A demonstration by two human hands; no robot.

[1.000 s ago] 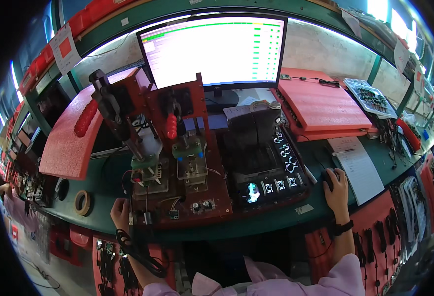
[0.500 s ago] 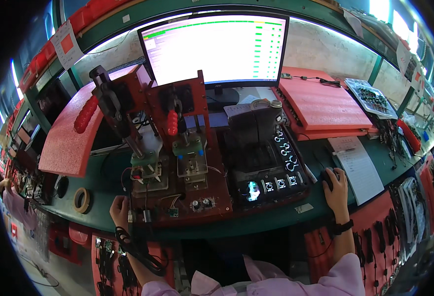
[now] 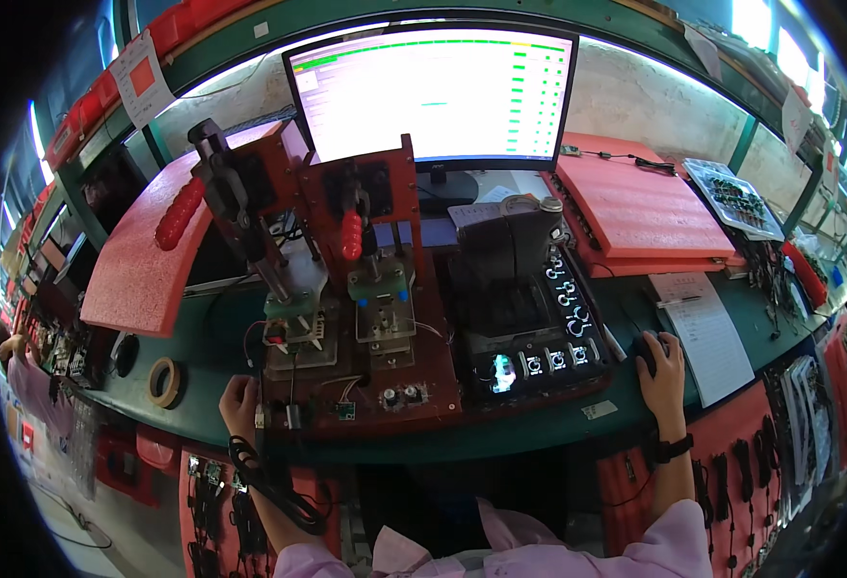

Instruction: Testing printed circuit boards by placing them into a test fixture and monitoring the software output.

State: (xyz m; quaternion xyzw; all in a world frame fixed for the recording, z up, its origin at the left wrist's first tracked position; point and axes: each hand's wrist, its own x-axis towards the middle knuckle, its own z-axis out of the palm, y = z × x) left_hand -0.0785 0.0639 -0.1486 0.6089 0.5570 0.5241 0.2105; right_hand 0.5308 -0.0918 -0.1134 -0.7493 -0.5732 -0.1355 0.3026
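Note:
My right hand (image 3: 664, 380) rests over a dark computer mouse (image 3: 647, 353) on the green bench, with fingers draped along it. My left hand (image 3: 237, 407) is curled closed at the front left edge of a dark red test fixture (image 3: 414, 409). A small metal connector (image 3: 260, 418) sits right beside its fingers; whether they grip anything is hidden. Black cable (image 3: 274, 493) loops around my left wrist and forearm. The fixture carries two toggle clamps with red grips (image 3: 351, 236), pressing over clear and green plates. A small green circuit board (image 3: 346, 411) lies on its front.
A lit monitor (image 3: 433, 96) stands behind. Right of the fixture is a black control console (image 3: 529, 371) with a glowing display and knobs. Paper sheets (image 3: 707, 337), pink foam slabs (image 3: 635, 207) and a tray of boards (image 3: 736, 197) lie rightward; a tape roll (image 3: 164, 382) leftward.
The whole view has shifted slightly, so the bench appears a little further right. A small mark has appeared mid-screen on the monitor. Both hands keep their places.

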